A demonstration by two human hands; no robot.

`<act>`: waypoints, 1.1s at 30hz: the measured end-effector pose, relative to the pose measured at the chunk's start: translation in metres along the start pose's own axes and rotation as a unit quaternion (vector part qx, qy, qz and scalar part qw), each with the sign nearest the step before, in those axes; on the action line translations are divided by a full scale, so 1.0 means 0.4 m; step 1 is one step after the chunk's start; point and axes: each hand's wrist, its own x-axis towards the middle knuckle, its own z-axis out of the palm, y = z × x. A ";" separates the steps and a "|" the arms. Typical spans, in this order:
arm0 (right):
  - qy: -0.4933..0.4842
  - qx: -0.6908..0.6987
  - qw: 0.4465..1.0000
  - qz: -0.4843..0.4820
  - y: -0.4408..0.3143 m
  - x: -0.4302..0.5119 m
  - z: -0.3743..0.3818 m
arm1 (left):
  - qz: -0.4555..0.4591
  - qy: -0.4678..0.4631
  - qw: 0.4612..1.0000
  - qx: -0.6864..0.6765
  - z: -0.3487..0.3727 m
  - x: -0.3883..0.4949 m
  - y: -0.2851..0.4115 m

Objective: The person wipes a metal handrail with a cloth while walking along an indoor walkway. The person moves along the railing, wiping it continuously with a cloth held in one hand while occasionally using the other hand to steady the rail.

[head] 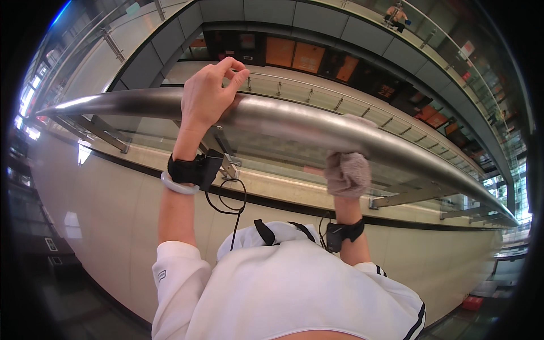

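Note:
A thick brushed-metal handrail runs across the view, bowed by the lens. My left hand is over the rail, its fingers loosely curled and the thumb near the forefinger, with nothing held. A greyish-brown cloth covers my right hand at the near, lower side of the rail. More of the cloth shows beyond the rail's upper edge, so it passes around the rail. The fingers of that hand are hidden in the cloth. Both wrists carry black strapped devices with cables; a pale bangle circles the left one.
Glass panels and metal brackets stand below the rail. A dark strip edges the pale tiled floor. Beyond lie a lower level with another railing and an upper walkway, where a person is visible. A red box sits lower right.

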 end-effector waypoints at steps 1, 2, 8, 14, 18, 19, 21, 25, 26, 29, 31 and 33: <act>-0.020 -0.415 0.894 -0.167 0.017 0.032 -0.026 | 0.011 0.014 1.000 -0.001 0.003 0.001 0.001; -0.053 -0.676 0.692 -0.246 0.052 0.084 -0.058 | 0.018 0.030 0.999 -0.001 0.006 0.002 0.002; 0.041 -0.573 0.818 -0.030 0.280 0.452 -0.225 | 0.058 0.092 0.994 -0.013 0.018 0.000 -0.014; 0.077 -0.418 0.905 0.031 0.399 0.591 -0.250 | 0.059 0.122 0.990 -0.046 0.019 0.007 -0.042; -0.057 -0.825 0.555 0.085 0.281 0.491 -0.195 | 0.024 0.097 0.994 -0.042 0.010 0.009 -0.052; -0.093 -0.901 0.422 0.041 0.225 0.424 -0.188 | 0.018 0.083 0.996 -0.037 0.008 0.009 -0.052; -0.134 -0.926 0.317 -0.157 0.117 0.278 -0.182 | -0.017 0.050 0.998 -0.032 0.007 0.004 -0.050; 0.107 -0.884 0.358 -0.281 -0.089 -0.075 -0.091 | 0.006 0.051 0.998 0.024 0.009 -0.004 -0.037; 0.219 -0.832 0.419 -0.289 -0.137 -0.171 -0.023 | 0.004 0.048 0.998 0.034 0.009 -0.004 -0.034; 0.386 -0.852 -0.247 -0.253 -0.207 -0.388 0.201 | -0.013 0.021 0.999 0.040 0.005 0.004 -0.031; 0.454 -0.752 -0.259 -0.402 -0.246 -0.446 0.317 | -0.013 -0.002 0.999 0.034 0.005 0.015 -0.032; 0.510 -0.619 -0.036 -0.597 -0.307 -0.445 0.392 | -0.005 -0.020 1.000 0.020 0.006 0.025 -0.036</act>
